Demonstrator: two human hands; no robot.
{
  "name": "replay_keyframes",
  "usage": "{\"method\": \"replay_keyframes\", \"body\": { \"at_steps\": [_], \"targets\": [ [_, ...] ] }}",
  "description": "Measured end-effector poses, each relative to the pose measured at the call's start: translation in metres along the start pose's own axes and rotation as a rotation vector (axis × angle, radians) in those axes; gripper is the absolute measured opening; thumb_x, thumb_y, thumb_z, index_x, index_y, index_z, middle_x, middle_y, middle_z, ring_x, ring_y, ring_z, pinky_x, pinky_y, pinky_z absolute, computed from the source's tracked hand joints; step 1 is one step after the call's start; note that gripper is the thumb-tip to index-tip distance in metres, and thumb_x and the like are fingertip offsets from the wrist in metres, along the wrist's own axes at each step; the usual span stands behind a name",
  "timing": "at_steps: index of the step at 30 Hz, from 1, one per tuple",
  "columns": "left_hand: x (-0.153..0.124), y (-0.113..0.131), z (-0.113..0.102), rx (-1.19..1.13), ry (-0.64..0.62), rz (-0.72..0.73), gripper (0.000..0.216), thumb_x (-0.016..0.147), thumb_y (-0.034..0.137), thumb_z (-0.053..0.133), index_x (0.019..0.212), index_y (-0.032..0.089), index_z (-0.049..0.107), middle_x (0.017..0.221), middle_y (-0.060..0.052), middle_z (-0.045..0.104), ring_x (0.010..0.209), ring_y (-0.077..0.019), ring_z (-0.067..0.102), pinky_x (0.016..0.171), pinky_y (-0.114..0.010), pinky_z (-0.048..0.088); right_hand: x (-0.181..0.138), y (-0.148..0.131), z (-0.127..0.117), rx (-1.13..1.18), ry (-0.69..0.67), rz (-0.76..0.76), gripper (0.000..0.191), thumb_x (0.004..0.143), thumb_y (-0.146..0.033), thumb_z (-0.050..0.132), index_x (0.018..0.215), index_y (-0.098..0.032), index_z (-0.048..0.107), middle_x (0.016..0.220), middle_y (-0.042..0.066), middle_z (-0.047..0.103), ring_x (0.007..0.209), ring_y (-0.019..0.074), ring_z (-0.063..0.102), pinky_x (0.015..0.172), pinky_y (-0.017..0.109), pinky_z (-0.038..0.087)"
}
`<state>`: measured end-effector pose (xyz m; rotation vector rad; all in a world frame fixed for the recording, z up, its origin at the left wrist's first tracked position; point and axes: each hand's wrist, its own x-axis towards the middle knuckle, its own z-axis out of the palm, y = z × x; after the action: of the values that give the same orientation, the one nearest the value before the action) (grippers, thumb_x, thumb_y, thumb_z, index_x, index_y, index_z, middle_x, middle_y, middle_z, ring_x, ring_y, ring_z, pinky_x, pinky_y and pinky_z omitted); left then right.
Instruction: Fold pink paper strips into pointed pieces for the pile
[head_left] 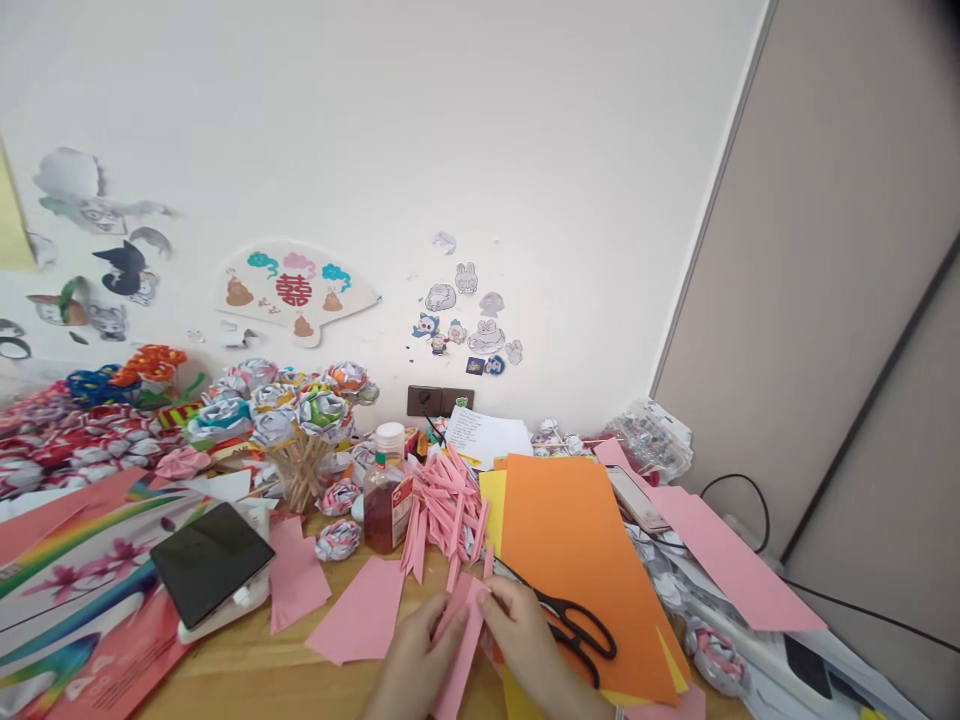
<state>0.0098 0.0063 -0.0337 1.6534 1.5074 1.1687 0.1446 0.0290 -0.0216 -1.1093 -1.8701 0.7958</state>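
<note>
A pink paper strip (463,655) runs upright between my two hands at the lower middle. My left hand (421,650) grips its left side, thumb against the paper. On the other side, the thumb and fingers of my right hand (521,630) pinch the strip near its top. Just beyond lies a heap of folded pink paper pieces (448,505). Black-handled scissors (581,625) rest on orange paper (570,540) right of my right hand, their blades partly hidden. Flat pink paper (364,610) lies left of my left hand.
A bottle of reddish liquid (387,500) stands behind the hands, near paper roses on sticks (300,430). A tablet-like black screen (212,563) sits at left. A phone (636,498) and a long pink sheet (731,555) lie at right, with a cable (765,500) by the wall.
</note>
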Motion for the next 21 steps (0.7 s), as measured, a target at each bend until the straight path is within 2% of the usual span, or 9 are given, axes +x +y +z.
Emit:
{"method": "replay_keyframes", "body": {
  "at_steps": [3, 7, 12, 17, 21],
  "targets": [
    [-0.001, -0.001, 0.001, -0.087, -0.048, 0.011, 0.037, 0.075, 0.05, 0.038, 0.058, 0.018, 0.048, 0.057, 0.001, 0.052, 0.06, -0.0168, 0.048, 0.055, -0.025, 0.038, -0.002, -0.003, -0.002, -0.199, 0.036, -0.11, 0.023, 0.081, -0.016, 0.038, 0.061, -0.016, 0.048, 0.06, 0.0, 0.051, 0.056, 0.012, 0.045, 0.052, 0.021, 0.032],
    [-0.002, 0.003, 0.001, -0.261, -0.168, -0.011, 0.039, 0.074, 0.05, 0.044, 0.069, 0.014, 0.058, 0.07, -0.003, 0.063, 0.071, -0.0203, 0.054, 0.063, -0.027, 0.043, -0.006, -0.004, -0.004, -0.441, 0.055, -0.313, 0.021, 0.078, -0.009, 0.039, 0.079, -0.017, 0.058, 0.071, 0.003, 0.06, 0.064, 0.0147, 0.052, 0.059, 0.023, 0.037],
    [0.0, 0.008, -0.001, -0.312, -0.133, -0.038, 0.037, 0.072, 0.049, 0.048, 0.07, 0.014, 0.061, 0.073, -0.004, 0.066, 0.076, -0.0228, 0.056, 0.068, -0.029, 0.045, -0.005, 0.001, -0.001, -0.717, 0.096, -0.473, 0.032, 0.079, -0.008, 0.04, 0.106, -0.013, 0.054, 0.081, 0.01, 0.062, 0.072, 0.0207, 0.055, 0.065, 0.031, 0.041],
    [0.002, 0.007, -0.003, -0.341, -0.088, -0.053, 0.039, 0.071, 0.049, 0.048, 0.077, 0.013, 0.062, 0.08, -0.006, 0.068, 0.083, -0.0243, 0.057, 0.076, -0.032, 0.044, -0.008, 0.0, 0.005, -0.718, 0.034, -0.47, 0.042, 0.077, -0.006, 0.039, 0.119, -0.011, 0.046, 0.104, 0.014, 0.057, 0.09, 0.0249, 0.052, 0.078, 0.037, 0.041],
    [0.002, 0.006, -0.003, -0.367, -0.079, -0.051, 0.037, 0.071, 0.047, 0.049, 0.08, 0.013, 0.062, 0.078, -0.006, 0.067, 0.081, -0.0234, 0.057, 0.074, -0.032, 0.045, -0.013, -0.01, 0.004, -0.52, -0.024, -0.377, 0.045, 0.077, -0.011, 0.042, 0.122, -0.016, 0.043, 0.111, 0.012, 0.053, 0.101, 0.0235, 0.048, 0.084, 0.035, 0.039]
  ]
}}
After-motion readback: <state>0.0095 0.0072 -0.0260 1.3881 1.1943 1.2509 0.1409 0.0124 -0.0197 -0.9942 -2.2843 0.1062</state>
